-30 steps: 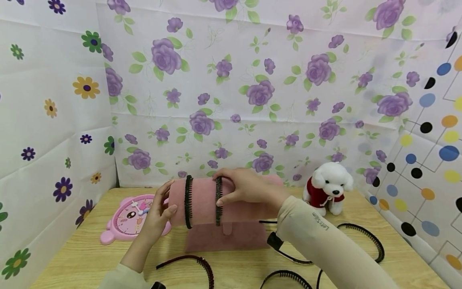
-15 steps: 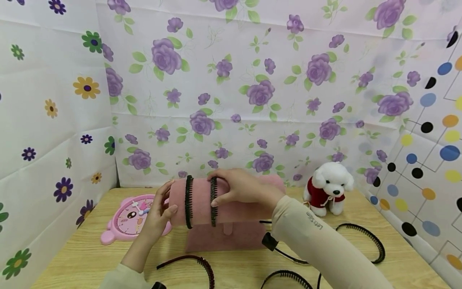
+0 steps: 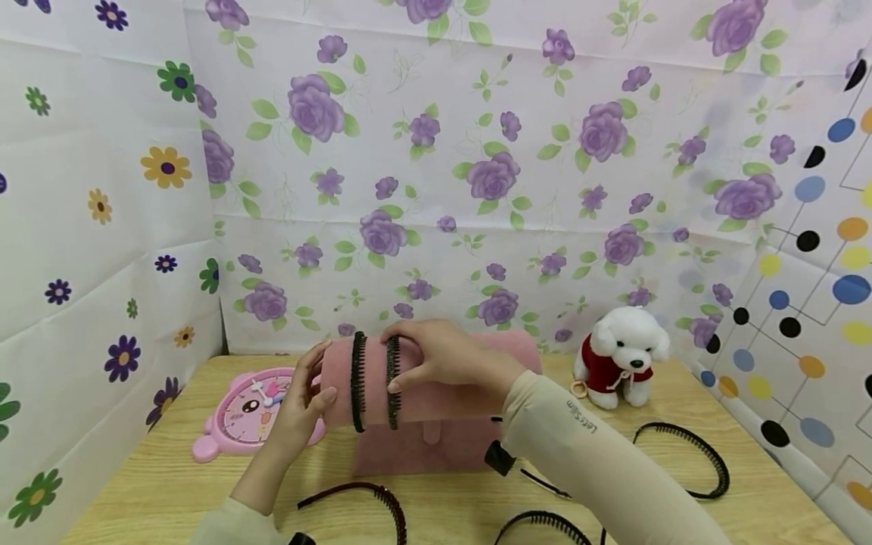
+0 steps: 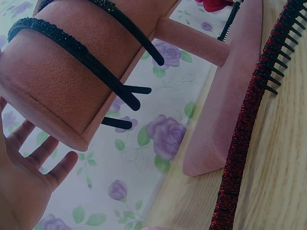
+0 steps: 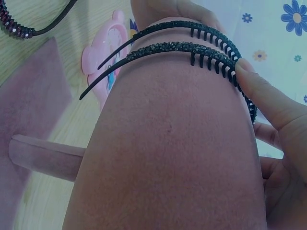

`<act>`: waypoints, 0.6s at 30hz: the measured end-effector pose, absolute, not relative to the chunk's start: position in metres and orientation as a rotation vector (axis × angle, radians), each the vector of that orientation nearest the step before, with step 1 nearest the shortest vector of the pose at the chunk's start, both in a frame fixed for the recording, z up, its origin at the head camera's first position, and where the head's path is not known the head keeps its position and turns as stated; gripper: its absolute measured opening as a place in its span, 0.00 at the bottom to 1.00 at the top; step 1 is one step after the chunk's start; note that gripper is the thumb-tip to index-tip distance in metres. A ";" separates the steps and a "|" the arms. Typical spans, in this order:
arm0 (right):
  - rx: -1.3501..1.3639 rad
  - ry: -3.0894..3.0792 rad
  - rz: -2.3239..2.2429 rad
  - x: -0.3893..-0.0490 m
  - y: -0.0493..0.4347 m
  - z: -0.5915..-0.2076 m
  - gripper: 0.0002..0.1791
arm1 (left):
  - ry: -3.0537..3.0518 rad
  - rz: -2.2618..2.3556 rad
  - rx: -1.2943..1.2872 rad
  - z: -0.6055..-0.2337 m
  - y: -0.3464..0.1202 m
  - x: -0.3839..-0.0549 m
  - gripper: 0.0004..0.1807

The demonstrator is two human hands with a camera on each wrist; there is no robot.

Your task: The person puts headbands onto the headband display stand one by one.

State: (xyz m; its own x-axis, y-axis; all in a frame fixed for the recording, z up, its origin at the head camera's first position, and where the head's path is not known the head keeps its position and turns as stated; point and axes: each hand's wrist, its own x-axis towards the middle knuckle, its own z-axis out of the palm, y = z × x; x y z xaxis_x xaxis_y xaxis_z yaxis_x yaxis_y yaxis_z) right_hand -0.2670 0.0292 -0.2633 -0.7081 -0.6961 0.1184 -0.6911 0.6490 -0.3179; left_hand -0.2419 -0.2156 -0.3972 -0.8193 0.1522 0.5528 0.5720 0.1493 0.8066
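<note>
A pink velvety headband stand (image 3: pixel 450 400) has a thick padded roll on a short post and flat base. Two black toothed headbands straddle the roll's left part: an outer headband (image 3: pixel 358 382) near the end, and an inner glittery headband (image 3: pixel 393 386) close beside it. My right hand (image 3: pixel 443 359) grips the inner headband, its thumb (image 5: pixel 249 76) pressing the band's front in the right wrist view. My left hand (image 3: pixel 300 401) holds the roll's left end, thumb in front. In the left wrist view, the headbands' black tips (image 4: pixel 127 98) hang free below the roll.
A dark red headband (image 3: pixel 381 496) lies in front of the stand. Black headbands lie at the front (image 3: pixel 545 518) and right (image 3: pixel 715 462). A pink clock (image 3: pixel 248 412) lies on the left; a white toy dog (image 3: pixel 623 356) and a small ring (image 3: pixel 578 389) are at the right.
My right hand has slid the inner headband leftward along the roll, nearer the outer headband. My left hand has stayed at the roll's end.
</note>
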 end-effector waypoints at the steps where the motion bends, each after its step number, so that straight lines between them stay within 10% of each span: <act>1: -1.204 2.845 -0.530 -0.267 0.028 -0.264 0.35 | -2.093 -1.711 -0.697 -0.397 -0.215 -0.242 0.34; 18: -1.278 2.855 -0.489 -0.266 0.014 -0.264 0.36 | -2.081 -1.707 -0.701 -0.398 -0.215 -0.242 0.34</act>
State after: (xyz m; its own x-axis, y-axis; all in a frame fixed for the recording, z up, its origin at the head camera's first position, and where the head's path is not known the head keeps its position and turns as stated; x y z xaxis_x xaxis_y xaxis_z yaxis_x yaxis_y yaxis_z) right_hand -0.2664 0.0141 -0.2636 -0.6739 -0.7241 0.1468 -0.7317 0.6264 -0.2688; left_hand -0.2419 -0.2152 -0.3975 -0.8127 0.1491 0.5632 0.5815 0.1481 0.7999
